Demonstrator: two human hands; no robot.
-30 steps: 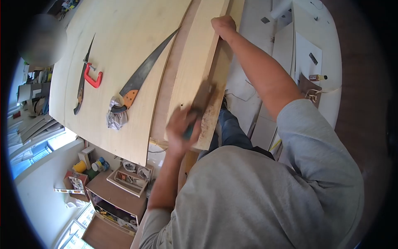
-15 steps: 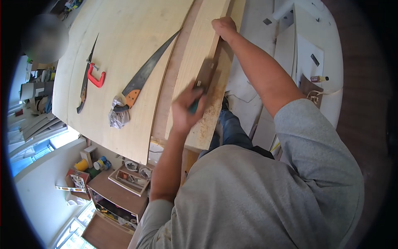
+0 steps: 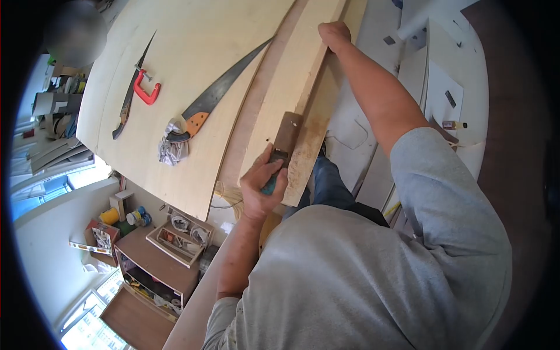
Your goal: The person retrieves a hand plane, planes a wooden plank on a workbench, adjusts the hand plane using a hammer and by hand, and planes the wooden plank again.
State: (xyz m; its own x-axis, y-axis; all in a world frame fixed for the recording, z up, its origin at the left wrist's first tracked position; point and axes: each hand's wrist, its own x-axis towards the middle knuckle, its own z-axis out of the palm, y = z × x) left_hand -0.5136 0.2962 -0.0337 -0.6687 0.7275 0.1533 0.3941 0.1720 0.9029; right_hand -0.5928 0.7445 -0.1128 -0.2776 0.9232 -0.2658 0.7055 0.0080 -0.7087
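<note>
My left hand [image 3: 262,186] is closed around the rear of a hand plane [image 3: 287,131], a brown block with a teal part by my palm. The plane rests along the right edge of a long, pale wooden board [image 3: 286,76], near its close end. Farther up that same edge, my right hand [image 3: 335,36] is wrapped over the board, its fingertips partly hidden. Beneath the edge, sawdust and shavings [image 3: 303,165] are scattered on a lower wooden surface.
On the plywood sheet to the left lie a handsaw [image 3: 219,84] beside crumpled wrapping [image 3: 174,146], a second saw [image 3: 127,105] and a red clamp [image 3: 146,93]. A cabinet [image 3: 157,256] carrying a tool tray [image 3: 181,236] stands lower left. A small bottle [image 3: 454,125] lies at right.
My left hand has drawn the plane back along the board toward my body. My right hand keeps its hold on the edge. The whole view has shifted slightly.
</note>
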